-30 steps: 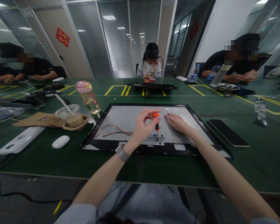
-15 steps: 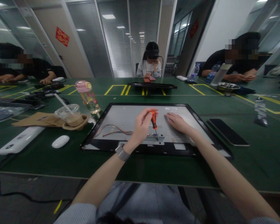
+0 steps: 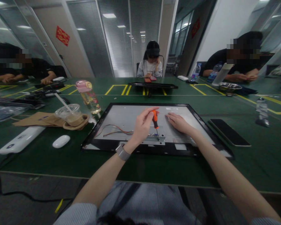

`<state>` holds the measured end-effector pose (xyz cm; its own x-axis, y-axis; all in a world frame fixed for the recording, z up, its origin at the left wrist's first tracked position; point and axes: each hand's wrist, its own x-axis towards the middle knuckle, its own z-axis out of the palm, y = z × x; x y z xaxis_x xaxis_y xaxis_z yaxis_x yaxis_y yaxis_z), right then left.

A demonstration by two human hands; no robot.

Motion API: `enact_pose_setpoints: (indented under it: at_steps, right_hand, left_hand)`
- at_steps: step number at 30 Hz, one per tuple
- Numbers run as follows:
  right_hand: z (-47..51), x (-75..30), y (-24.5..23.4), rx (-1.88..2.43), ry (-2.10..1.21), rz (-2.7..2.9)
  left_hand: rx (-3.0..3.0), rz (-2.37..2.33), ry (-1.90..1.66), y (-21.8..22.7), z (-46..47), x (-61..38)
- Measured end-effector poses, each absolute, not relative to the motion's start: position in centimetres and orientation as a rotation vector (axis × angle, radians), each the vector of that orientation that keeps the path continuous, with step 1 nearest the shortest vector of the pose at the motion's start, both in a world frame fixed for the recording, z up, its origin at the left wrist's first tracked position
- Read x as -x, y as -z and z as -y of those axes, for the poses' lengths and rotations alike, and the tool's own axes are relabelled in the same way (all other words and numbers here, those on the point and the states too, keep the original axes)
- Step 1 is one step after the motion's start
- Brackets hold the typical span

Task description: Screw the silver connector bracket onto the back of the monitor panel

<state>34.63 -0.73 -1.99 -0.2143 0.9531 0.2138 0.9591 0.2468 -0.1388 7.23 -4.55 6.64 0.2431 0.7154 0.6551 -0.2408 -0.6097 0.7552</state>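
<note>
A black-framed display panel [image 3: 121, 117] lies face down on the green table, its grey metal back up. My left hand [image 3: 142, 125] pinches an orange-handled screwdriver [image 3: 155, 119], held nearly upright with its tip on a small metal bracket [image 3: 154, 140] near the panel's front edge. My right hand [image 3: 179, 122] lies flat, fingers stretched, on the panel's back just right of the screwdriver. Red and coloured wires [image 3: 114, 130] run across the panel to the left of my left hand.
A phone [image 3: 229, 132] lies right of the panel. To the left are a white mouse [image 3: 61, 141], a plastic cup with a straw [image 3: 69, 114], a pink-capped bottle [image 3: 88, 97] and a white bar-shaped device [image 3: 20, 139]. Other people sit around the table; another panel [image 3: 153, 85] lies at the far side.
My left fingers have shifted on the screwdriver handle, which tilted slightly while its tip stayed on the bracket. My right hand has stayed flat on the panel.
</note>
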Motion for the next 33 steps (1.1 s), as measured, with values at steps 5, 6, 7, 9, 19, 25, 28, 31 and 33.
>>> enact_pose_setpoints:
  at_steps: [5, 6, 7, 9, 19, 25, 28, 31, 33]
  right_hand:
    - [0.75, -34.54, 1.86, 1.789, 0.051, 2.272]
    - [0.74, -34.51, 1.85, 1.788, 0.051, 2.274]
    - [0.71, -34.48, 1.85, 1.791, 0.049, 2.273]
    - [0.64, -34.48, 1.92, 1.804, 0.043, 2.262]
    - [0.48, -34.67, 2.08, 1.800, 0.044, 2.272]
    - [0.70, -34.52, 1.86, 1.778, 0.058, 2.277]
    - [0.72, -34.48, 1.88, 1.784, 0.058, 2.271]
    - [0.75, -34.43, 1.88, 1.792, 0.054, 2.267]
    - [0.77, -34.39, 1.84, 1.795, 0.043, 2.265]
  left_hand:
    - [-1.699, -0.403, -1.455, -6.69, 4.76, -7.19]
    - [-1.703, -0.414, -1.450, -6.76, 4.83, -7.17]
    - [-1.711, -0.430, -1.452, -6.82, 4.87, -7.15]
    - [-1.736, -0.458, -1.479, -6.90, 4.88, -7.15]
    - [-1.767, -0.522, -1.575, -7.06, 4.90, -7.25]
    - [-1.736, -0.485, -1.486, -7.24, 5.09, -6.94]
    - [-1.713, -0.455, -1.486, -7.04, 4.94, -7.00]
    - [-1.675, -0.413, -1.458, -6.84, 4.88, -7.12]
    - [-1.664, -0.418, -1.452, -6.81, 4.95, -7.16]
